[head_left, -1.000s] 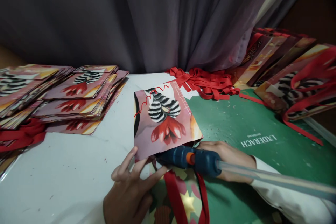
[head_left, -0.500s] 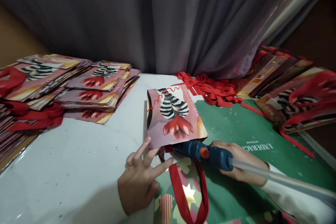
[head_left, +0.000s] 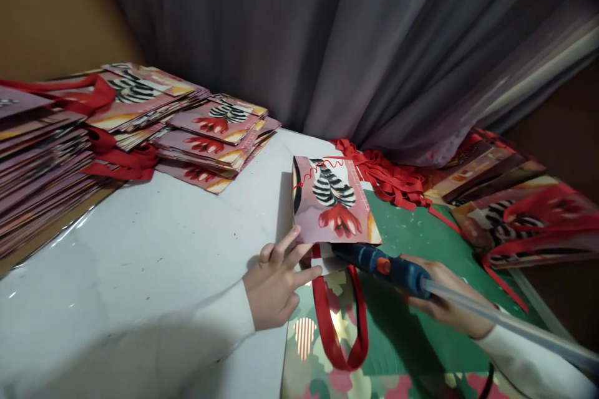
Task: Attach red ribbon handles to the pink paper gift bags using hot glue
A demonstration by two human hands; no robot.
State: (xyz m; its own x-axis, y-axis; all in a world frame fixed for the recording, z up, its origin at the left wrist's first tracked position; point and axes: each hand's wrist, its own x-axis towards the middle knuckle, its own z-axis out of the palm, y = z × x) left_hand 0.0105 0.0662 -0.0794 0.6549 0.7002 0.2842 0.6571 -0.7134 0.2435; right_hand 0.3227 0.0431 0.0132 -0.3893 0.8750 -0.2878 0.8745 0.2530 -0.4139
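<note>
I see the view has swung left, so the stacks of printed bags (head_left: 140, 112) now show more. My left hand (head_left: 276, 283) slid up the bag's (head_left: 334, 202) near edge, and the glue gun (head_left: 381, 265) drew slightly back from its opening.

Pink paper bag (head_left: 333, 209), printed with a striped and red flower motif, lies flat just beyond the left hand's fingertips, lower edge touched. Blue glue gun (head_left: 384, 265), orange collar, clear stick trailing, lies tilted in the right hand, nozzle at the bag's lower edge.
</note>
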